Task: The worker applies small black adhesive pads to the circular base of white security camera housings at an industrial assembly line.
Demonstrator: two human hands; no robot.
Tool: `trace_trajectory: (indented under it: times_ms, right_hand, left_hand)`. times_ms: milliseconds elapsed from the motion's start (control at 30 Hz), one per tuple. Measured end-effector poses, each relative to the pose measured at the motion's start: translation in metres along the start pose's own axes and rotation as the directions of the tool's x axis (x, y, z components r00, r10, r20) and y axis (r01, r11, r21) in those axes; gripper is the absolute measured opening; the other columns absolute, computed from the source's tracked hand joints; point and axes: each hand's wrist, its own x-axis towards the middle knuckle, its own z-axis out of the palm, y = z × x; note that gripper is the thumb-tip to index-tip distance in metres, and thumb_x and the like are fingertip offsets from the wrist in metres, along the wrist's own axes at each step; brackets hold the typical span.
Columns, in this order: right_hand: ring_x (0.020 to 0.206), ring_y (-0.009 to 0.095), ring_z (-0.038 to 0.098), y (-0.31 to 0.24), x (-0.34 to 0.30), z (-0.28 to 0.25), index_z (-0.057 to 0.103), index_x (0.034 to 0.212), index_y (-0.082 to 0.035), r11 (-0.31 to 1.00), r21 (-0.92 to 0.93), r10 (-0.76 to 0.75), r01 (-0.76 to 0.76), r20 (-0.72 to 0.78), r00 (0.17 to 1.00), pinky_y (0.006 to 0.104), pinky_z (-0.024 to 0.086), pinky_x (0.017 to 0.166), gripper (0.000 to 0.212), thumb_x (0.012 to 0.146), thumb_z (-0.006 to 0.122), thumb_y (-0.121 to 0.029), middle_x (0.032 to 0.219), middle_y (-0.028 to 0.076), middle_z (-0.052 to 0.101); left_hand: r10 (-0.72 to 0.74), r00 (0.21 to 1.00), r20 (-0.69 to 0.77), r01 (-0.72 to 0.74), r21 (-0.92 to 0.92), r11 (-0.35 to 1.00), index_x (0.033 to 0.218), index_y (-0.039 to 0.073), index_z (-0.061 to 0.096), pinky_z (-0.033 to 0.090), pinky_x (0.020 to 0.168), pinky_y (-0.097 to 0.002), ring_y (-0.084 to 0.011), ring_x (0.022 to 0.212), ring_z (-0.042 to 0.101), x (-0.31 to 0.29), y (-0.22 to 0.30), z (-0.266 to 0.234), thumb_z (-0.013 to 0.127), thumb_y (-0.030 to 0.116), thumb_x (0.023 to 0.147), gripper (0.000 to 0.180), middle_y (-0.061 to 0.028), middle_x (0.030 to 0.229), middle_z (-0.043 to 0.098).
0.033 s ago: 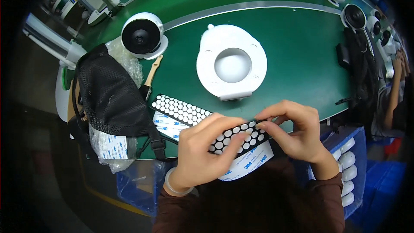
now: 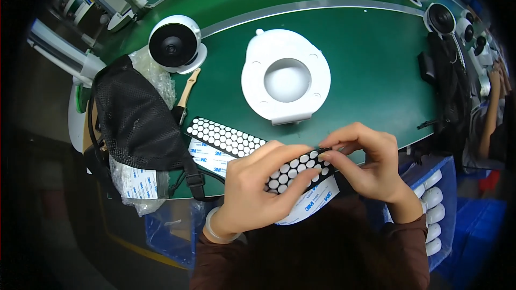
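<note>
My left hand (image 2: 259, 182) grips a black strip covered in rows of white round pads (image 2: 284, 178), its thumb lying across the pads. At the strip's right end, my right hand (image 2: 365, 158) pinches thumb and forefinger together on the corner. Whether a single pad is between those fingertips is too small to tell. A second strip of white round pads (image 2: 226, 138) lies on the table left of my hands, over white printed backing paper (image 2: 210, 158). More printed paper (image 2: 312, 204) shows under the held strip. Beyond my hands lies a white rounded housing (image 2: 258, 94) with a domed round opening.
A white device with a black round front (image 2: 173, 45) stands at the far left, beside a wooden-handled brush (image 2: 189, 88). A black mesh bag (image 2: 137, 118) covers the left edge over bubble wrap (image 2: 161, 83). A blue-lined bin (image 2: 449, 204) of white parts sits lower right. Another person's arm (image 2: 492, 113) shows far right.
My left thumb has slid slightly toward the strip's right end. The right hand's pinch at the corner is nearly unchanged, and the view has shifted a little.
</note>
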Motion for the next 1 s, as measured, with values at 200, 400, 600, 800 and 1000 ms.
trace_trajectory:
  times_ms: [200, 400, 600, 800, 1000]
  right_hand:
    - [0.055, 0.02, 0.058, -0.005, -0.006, -0.01, 0.058, 0.08, -0.002, 0.967, -0.229, -0.111, 0.112, 0.015, 0.994, 0.0248, 0.045, 0.049, 0.013, 0.068, 0.062, 0.001, 0.067, 0.008, 0.059]
    - [0.056, 0.021, 0.058, -0.001, -0.005, -0.01, 0.058, 0.078, -0.002, 0.889, -0.387, -0.255, 0.247, 0.032, 0.966, 0.0263, 0.046, 0.048, 0.016, 0.064, 0.063, 0.002, 0.068, 0.008, 0.059]
    - [0.057, 0.021, 0.058, 0.002, -0.004, -0.006, 0.057, 0.077, -0.001, 0.733, -0.54, -0.464, 0.415, 0.05, 0.884, 0.0267, 0.046, 0.048, 0.018, 0.06, 0.063, 0.003, 0.069, 0.008, 0.059]
    - [0.06, 0.023, 0.059, -0.001, 0.003, -0.007, 0.056, 0.075, -0.001, 0.866, -0.41, -0.286, 0.286, 0.065, 0.956, 0.027, 0.047, 0.051, 0.019, 0.058, 0.063, 0.001, 0.07, 0.01, 0.058]
    - [0.077, 0.025, 0.062, -0.019, 0.008, -0.005, 0.057, 0.071, 0.002, 0.588, -0.655, -0.507, 0.475, 0.158, 0.847, 0.0258, 0.049, 0.059, 0.016, 0.056, 0.063, 0.003, 0.083, 0.018, 0.06]
  left_hand:
    - [0.021, 1.0, 0.016, -0.02, -0.079, 0.997, 0.072, -0.002, 0.06, 0.038, 0.045, -0.0203, -0.0127, 0.05, 0.053, 0.007, -0.006, 0.006, 0.061, -0.004, 0.064, 0.008, -0.0075, 0.06, 0.056]
    - [-0.015, 1.0, 0.004, 0.016, -0.107, 0.994, 0.07, -0.002, 0.059, 0.036, 0.045, -0.0189, -0.0104, 0.05, 0.051, 0.009, -0.007, 0.009, 0.061, -0.003, 0.065, 0.006, -0.0067, 0.059, 0.056]
    - [-0.057, 0.998, -0.041, 0.05, -0.147, 0.988, 0.069, -0.003, 0.059, 0.035, 0.045, -0.0189, -0.0088, 0.05, 0.05, 0.009, -0.009, 0.009, 0.061, -0.003, 0.065, 0.005, -0.0061, 0.059, 0.056]
    - [-0.094, 0.995, -0.035, 0.088, -0.154, 0.984, 0.07, -0.003, 0.058, 0.036, 0.047, -0.0186, -0.0084, 0.052, 0.05, 0.006, -0.012, 0.007, 0.061, -0.004, 0.066, 0.005, -0.0058, 0.059, 0.056]
    - [-0.124, 0.975, -0.184, 0.1, -0.133, 0.986, 0.071, -0.002, 0.06, 0.038, 0.051, -0.0186, -0.0094, 0.057, 0.051, -0.001, -0.02, 0.002, 0.062, -0.002, 0.066, 0.006, -0.0098, 0.078, 0.057]
